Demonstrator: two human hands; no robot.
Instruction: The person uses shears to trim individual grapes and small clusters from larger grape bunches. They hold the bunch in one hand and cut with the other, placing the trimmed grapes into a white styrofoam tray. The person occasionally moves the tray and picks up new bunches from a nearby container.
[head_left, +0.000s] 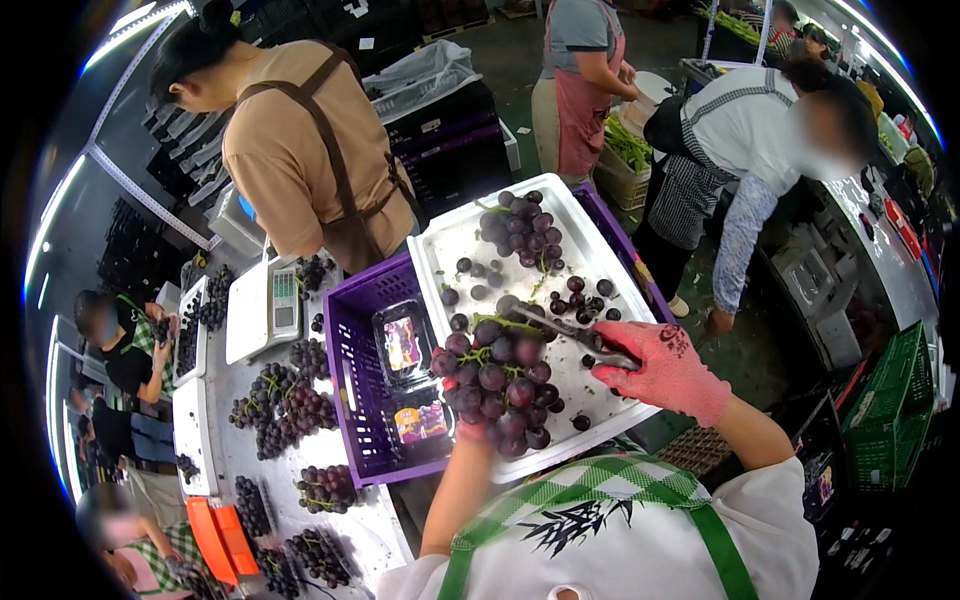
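Observation:
My right hand (664, 367), in a pink glove, grips a pair of pruning snips (589, 341). Their blades reach left to the top of a bunch of dark grapes (495, 382). That bunch rests on my left hand (472, 431), which is mostly hidden beneath the fruit. Both are above a white foam tray (600, 255). A second grape bunch (521, 229) lies at the tray's far end, with loose grapes (581, 296) scattered between. Under the tray's left side stands a purple plastic crate (367, 322) holding clear packs (405, 341) with printed labels.
Left of the crate, a metal table (330, 442) carries several grape bunches (285, 409), a weighing scale (259, 304) and an orange holder (221, 536). Co-workers (315, 142) stand close by ahead and at the sides. Green crates (889, 412) are stacked at the right.

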